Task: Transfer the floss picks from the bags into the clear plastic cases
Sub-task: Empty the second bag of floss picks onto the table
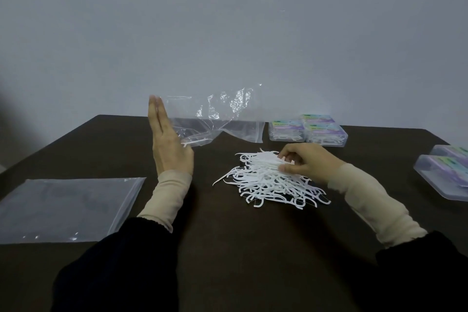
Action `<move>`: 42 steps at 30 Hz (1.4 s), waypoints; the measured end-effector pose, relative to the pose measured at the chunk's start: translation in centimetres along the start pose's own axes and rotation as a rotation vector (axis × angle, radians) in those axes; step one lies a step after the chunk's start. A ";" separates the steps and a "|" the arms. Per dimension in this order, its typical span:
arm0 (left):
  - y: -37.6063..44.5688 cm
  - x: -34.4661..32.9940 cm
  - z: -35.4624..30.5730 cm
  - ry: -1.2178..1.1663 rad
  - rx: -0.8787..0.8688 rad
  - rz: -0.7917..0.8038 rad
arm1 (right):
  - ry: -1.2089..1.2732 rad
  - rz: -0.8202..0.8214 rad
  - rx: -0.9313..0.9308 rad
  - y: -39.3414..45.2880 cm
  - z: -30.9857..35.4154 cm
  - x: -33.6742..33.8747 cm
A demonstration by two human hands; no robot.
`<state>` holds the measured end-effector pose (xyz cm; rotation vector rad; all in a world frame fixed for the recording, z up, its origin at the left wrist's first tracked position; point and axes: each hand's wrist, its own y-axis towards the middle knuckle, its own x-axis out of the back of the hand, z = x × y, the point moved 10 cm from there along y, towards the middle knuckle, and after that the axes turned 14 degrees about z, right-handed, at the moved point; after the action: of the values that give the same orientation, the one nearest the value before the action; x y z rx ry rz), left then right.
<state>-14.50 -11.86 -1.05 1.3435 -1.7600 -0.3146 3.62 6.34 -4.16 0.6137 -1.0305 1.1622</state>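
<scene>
- Two hands work over a dark table (228,248).
- Left hand (168,144), fingers straight and pressed together, lifts a clear bag (215,119); one pick remains inside.
- Right hand (307,162) pinches several picks atop a loose pile of floss picks (268,185) at centre.
- Filled clear cases (309,130) sit behind the pile; more cases (445,175) sit far right.
- Flat bag (65,208) lies at left.

A plain packing station, perhaps in a small workshop or a spare room; little shows which. A dark table (228,248) stands against a bare grey wall (228,20). Filled clear cases (307,130) sit stacked at the far right, and flat plastic bags (63,208) lie near left.
</scene>
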 end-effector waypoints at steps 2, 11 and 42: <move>-0.1 0.1 -0.1 -0.001 0.006 -0.001 | 0.053 -0.005 0.012 -0.1 0.2 0.1; -0.4 -0.8 -2.0 -0.074 -0.071 0.097 | 0.189 -0.521 0.176 -2.7 2.2 4.6; -2.9 -3.3 -8.9 0.010 -0.513 0.277 | 0.037 -0.334 0.264 -2.5 7.8 1.8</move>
<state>-5.77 -7.44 0.70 0.7281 -1.6798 -0.5571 3.47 -0.15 1.07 0.9315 -0.7135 1.0143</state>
